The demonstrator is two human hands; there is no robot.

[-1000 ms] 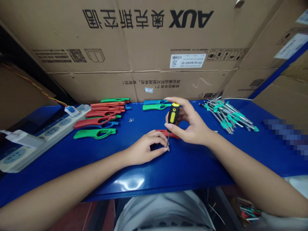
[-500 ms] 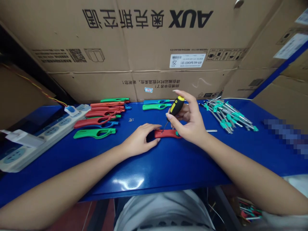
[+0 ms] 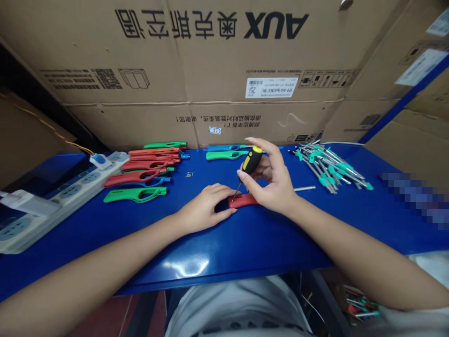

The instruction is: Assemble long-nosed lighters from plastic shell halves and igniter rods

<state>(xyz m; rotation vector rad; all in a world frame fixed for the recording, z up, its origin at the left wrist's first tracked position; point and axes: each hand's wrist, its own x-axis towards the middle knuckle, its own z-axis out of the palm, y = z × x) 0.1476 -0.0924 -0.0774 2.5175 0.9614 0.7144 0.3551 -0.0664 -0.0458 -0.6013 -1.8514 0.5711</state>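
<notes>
A black and yellow screwdriver (image 3: pixel 252 160) is gripped in my right hand (image 3: pixel 272 185), tilted with its tip down on the left end of a red long-nosed gas lighter (image 3: pixel 242 201). The lighter lies on the blue table, its metal tube reaching out to the right past my right hand, which covers the middle of it. Around the lighter's left end curls my left hand (image 3: pixel 206 209), fingers at the far side and thumb at the near side, steadying it. Several small screws (image 3: pixel 189 175) lie beyond my left hand.
At left lie several red, green and blue lighter handles (image 3: pixel 136 194) beside a white power strip (image 3: pixel 70 192). Blue and green lighters (image 3: pixel 224 155) lie at the back. Metal tubes with teal parts (image 3: pixel 329 166) are piled at right. A cardboard box (image 3: pixel 157 121) stands behind the table.
The screwdriver's tip has moved left along the red lighter to near its end, and the right hand has shifted slightly left with it. My left hand stays around the lighter's end.
</notes>
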